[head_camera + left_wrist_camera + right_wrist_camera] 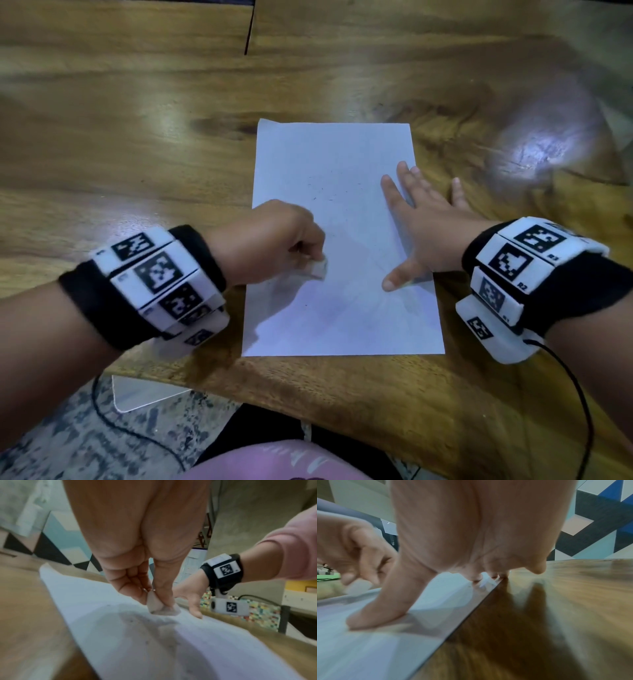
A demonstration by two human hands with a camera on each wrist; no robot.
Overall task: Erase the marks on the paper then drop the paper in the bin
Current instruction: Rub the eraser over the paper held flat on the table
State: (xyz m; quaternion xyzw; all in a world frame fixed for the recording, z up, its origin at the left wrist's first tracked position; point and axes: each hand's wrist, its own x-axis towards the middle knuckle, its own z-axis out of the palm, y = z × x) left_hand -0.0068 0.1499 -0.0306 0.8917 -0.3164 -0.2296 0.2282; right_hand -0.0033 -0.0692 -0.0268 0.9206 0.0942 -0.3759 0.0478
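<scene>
From the head camera I see the paper (342,240) lying flat on the wooden table (137,137), near its front edge. My left hand (270,240) is curled over the sheet's left side, fingers pinched on a small white eraser (318,269) that touches the paper. My right hand (418,226) lies spread with straight fingers along the sheet's right edge, thumb on the paper and little finger on the wood. A few faint dark specks (325,192) sit on the middle of the sheet.

On the left wrist camera, thumb and fingers clamp the eraser (157,605), its lower end pressed to the paper (120,642); the right hand (190,600) rests beyond it.

On the right wrist camera, the thumb (385,608) and fingertips (477,578) press the paper (368,649) at its edge, with the table (556,615) alongside. The left hand (356,555) and eraser (358,586) are blurred.
</scene>
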